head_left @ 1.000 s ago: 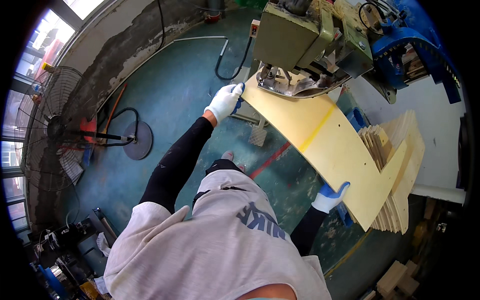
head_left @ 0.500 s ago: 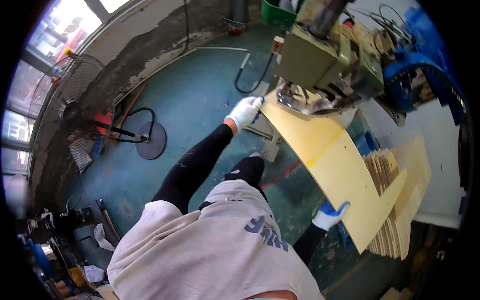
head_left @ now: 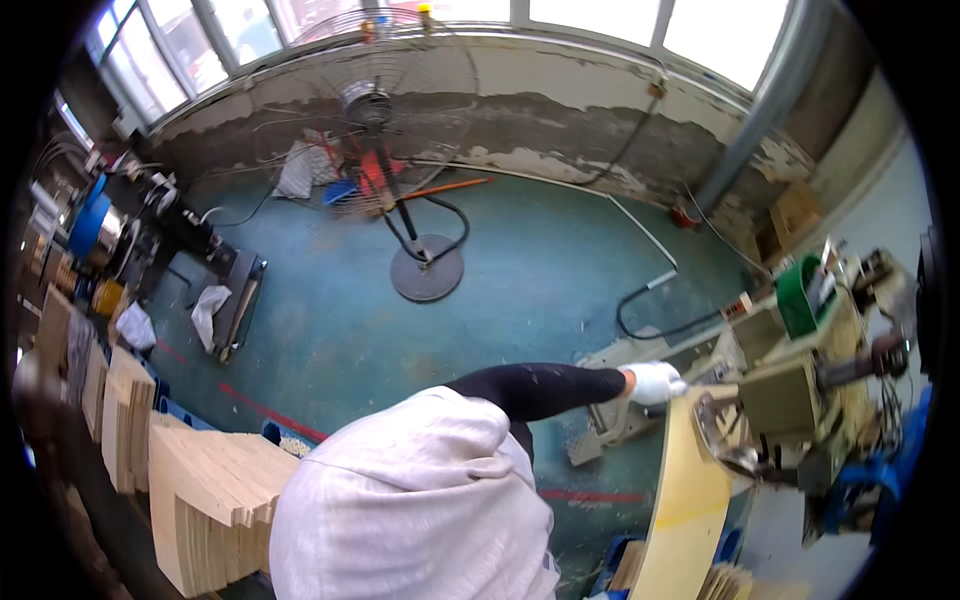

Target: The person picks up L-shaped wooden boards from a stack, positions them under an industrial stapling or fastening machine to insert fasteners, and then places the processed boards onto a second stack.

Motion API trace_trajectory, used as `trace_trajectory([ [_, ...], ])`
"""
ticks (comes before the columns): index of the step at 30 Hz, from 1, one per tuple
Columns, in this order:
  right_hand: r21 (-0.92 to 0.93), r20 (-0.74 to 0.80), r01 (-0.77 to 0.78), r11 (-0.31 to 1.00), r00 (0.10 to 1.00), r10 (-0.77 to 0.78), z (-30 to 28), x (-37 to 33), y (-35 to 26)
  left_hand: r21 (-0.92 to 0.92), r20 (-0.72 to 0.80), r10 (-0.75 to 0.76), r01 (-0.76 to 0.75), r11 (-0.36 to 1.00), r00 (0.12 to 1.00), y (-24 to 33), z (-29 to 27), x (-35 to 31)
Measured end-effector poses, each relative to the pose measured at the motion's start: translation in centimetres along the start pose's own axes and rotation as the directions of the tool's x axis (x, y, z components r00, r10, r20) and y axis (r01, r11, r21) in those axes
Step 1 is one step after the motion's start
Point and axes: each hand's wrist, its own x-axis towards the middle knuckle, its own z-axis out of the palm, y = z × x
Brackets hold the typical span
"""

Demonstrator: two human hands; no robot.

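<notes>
A long pale plywood board (head_left: 680,500) with a yellow stripe across it lies under the head of a green-grey machine (head_left: 785,405) at the right. My left hand (head_left: 655,382), in a white glove, grips the board's far corner beside the machine's curved metal guard (head_left: 722,430). The fingertips are partly hidden at the board edge. Of my right hand (head_left: 607,596), only a small white-and-blue glove sliver seems to show at the bottom edge, near the board's left side. Its fingers are cut off by the frame.
Stacks of cut plywood pieces (head_left: 215,500) stand at the lower left, and more pieces (head_left: 725,582) lie beneath the board. A floor fan (head_left: 427,268) stands ahead. A green bin (head_left: 798,300) sits behind the machine. A black machine (head_left: 185,225) is at the far left.
My view has swung left, bringing the windows, fan and left-hand stacks further in. The board and machine now appear lower right, and my right hand has nearly left the frame. My left hand stays at the board's corner.
</notes>
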Motion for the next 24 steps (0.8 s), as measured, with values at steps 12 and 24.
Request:
trace_trajectory([
  [12, 0.057, 0.0, -0.229, 0.972, 0.973, 0.229, 8.8, -6.0, 2.0, -0.165, 0.3, 0.124, -0.077, 0.983, 0.946, -7.6, -11.6, -6.8],
  [24, 0.338, -0.204, -0.141, 0.93, 0.954, 0.219, 14.9, -15.2, 2.1, -0.372, -0.032, -0.053, 0.038, 0.928, 0.998, -13.5, -24.0, -1.8],
])
